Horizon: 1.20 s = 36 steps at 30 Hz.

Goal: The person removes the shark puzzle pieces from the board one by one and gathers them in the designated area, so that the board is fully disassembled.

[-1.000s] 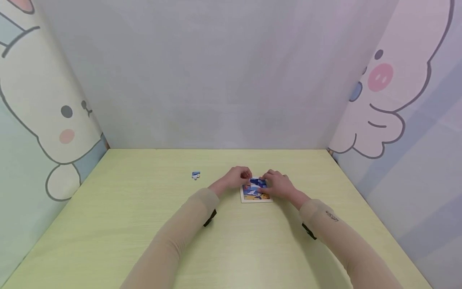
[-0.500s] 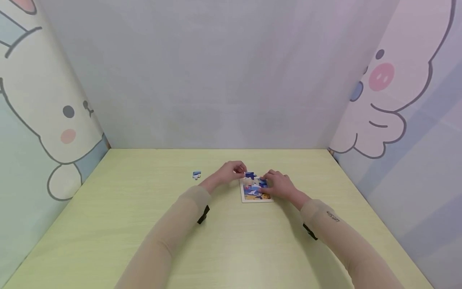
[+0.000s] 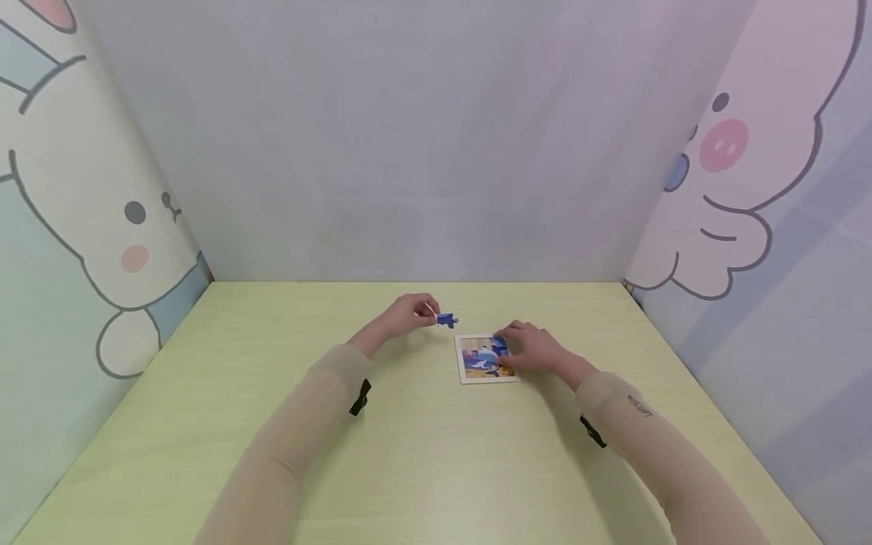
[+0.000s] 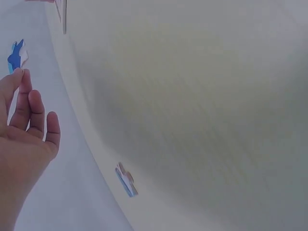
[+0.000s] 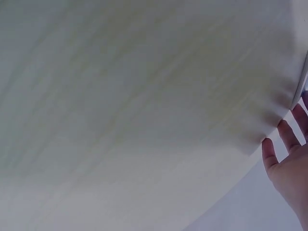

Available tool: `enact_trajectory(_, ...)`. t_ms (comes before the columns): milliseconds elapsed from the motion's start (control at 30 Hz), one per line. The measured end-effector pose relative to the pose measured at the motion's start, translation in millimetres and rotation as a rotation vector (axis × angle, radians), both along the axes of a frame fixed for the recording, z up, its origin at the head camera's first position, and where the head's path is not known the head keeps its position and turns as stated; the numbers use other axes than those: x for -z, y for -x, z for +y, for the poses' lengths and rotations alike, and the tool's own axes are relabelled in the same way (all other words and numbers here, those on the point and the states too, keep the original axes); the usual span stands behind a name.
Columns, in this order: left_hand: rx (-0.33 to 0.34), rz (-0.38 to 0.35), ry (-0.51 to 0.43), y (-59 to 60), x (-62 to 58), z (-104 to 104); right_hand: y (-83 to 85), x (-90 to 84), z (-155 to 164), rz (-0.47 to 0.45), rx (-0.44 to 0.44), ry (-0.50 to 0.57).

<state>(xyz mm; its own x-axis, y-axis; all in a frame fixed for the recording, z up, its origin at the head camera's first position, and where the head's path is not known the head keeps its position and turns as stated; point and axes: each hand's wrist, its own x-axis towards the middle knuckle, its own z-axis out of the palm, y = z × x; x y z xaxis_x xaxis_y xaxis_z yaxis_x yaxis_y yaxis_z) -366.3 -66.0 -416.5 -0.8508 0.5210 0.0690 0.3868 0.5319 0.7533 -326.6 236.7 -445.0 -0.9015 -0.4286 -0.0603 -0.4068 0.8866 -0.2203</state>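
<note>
Left hand pinches a blue puzzle piece between its fingers; right hand, fingers relaxed, rests on the puzzle board.

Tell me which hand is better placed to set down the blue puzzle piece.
Probably the left hand: it already pinches the blue puzzle piece above the table, while the right hand rests on the puzzle tray.

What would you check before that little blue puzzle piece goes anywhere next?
1. Left hand pinches the blue piece: ok.
2. Piece lifted off the puzzle board: ok.
3. Right hand rests on the board, steadying it: ok.
4. Board lies flat on the table: ok.
5. Other loose piece lies apart from the hands: ok.
6. Which gap in the board is open: cannot tell.
</note>
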Motion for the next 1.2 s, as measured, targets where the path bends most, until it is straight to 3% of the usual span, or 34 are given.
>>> enact_trajectory(267, -0.044, -0.036, 0.024, 2.3, -1.1, -20.5, 5.0, -7.1, 9.9, -0.111, -0.081, 0.008)
enact_trajectory(533, -0.108, -0.024, 0.067, 7.7, 10.2, -38.7, 10.5, -8.1, 17.9, -0.166, -0.158, 0.008)
enact_trajectory(1000, -0.161, -0.046, 0.113, 9.6, 23.0, -56.8, 2.9, -2.5, 19.1, -0.097, -0.156, 0.044)
enact_trajectory(1200, -0.2, -0.009, 0.208, 7.6, 25.7, -56.6, 0.6, 1.1, 20.4, -0.059, -0.141, 0.062)
